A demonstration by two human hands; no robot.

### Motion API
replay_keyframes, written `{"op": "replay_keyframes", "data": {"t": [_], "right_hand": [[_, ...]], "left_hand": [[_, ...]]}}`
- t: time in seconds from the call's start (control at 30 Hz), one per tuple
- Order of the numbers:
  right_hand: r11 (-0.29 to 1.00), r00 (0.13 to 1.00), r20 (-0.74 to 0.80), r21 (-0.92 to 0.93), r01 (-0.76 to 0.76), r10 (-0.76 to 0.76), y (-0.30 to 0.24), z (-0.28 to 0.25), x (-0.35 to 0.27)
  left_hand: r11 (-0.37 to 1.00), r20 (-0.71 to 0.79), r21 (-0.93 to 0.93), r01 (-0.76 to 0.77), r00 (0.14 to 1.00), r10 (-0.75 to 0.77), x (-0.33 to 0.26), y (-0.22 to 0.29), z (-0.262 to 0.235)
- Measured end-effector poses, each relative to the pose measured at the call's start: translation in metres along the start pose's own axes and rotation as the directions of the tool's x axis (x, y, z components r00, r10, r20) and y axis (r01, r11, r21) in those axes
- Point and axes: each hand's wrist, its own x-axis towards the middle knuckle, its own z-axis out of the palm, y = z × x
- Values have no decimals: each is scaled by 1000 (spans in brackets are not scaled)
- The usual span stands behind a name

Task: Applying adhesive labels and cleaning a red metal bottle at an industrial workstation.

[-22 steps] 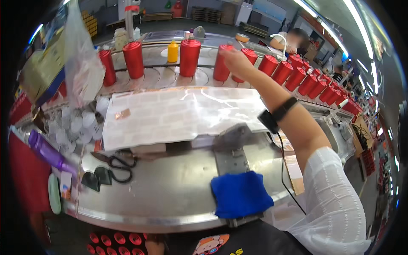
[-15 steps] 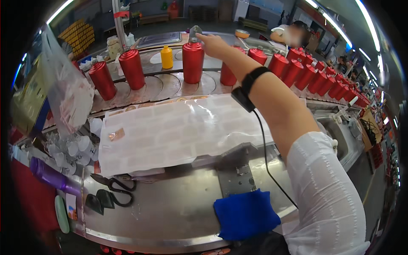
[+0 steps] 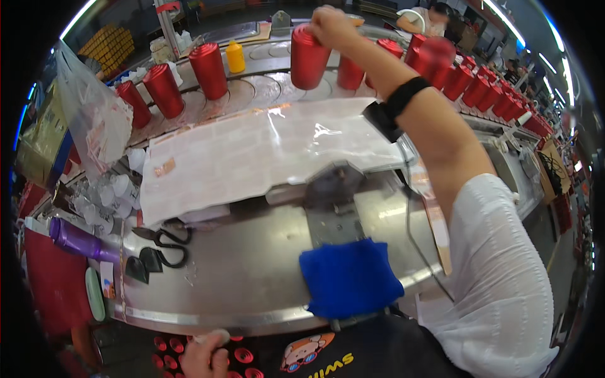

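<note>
My right hand (image 3: 332, 28) reaches out over the conveyor, its fingers closed round the neck of a red metal bottle (image 3: 309, 58). Those fingers cover the bottle's top, and I cannot tell whether its base is off the belt. Low in the view, beyond the near table edge, my left hand (image 3: 207, 356) hangs close to several red round pieces (image 3: 170, 361). Its fingers are bent but apart, with nothing visible between them. A yellow bottle (image 3: 235, 57) stands on the far side of the belt, left of the gripped bottle.
More red bottles (image 3: 208, 70) line the conveyor to both sides. Plastic sheeting (image 3: 252, 151) covers the table's far part. A blue cloth (image 3: 350, 278), black scissors (image 3: 167, 242) and a purple bottle (image 3: 74, 238) lie nearer. A plastic bag (image 3: 94, 120) hangs left. Someone sits beyond the conveyor.
My right hand has gone from a grey piece behind the belt to a red bottle's neck. My left hand has come into view at the bottom. The view has shifted and bottles have moved left.
</note>
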Motion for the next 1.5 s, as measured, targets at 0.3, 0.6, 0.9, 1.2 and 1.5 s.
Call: {"op": "replay_keyframes", "data": {"t": [0.3,0.6,0.9,1.2,1.5], "right_hand": [[825,878,436,411,-388,196,-128,-270,-55],[187,633,717,606,-773,293,-173,-207,-201],[119,526,776,521,-846,348,-171,-179,-245],[314,637,709,556,-769,303,-163,-189,-275],[498,716,682,574,-650,149,-163,-213,-304]], "left_hand": [[770,-293,-467,-434,898,328,118,79,77],[539,-13,-840,-62,995,95,128,93,155],[144,412,-907,396,904,112,155,78,166],[246,239,-944,222,970,43,146,68,171],[910,84,20,-415,907,412,62,66,159]]}}
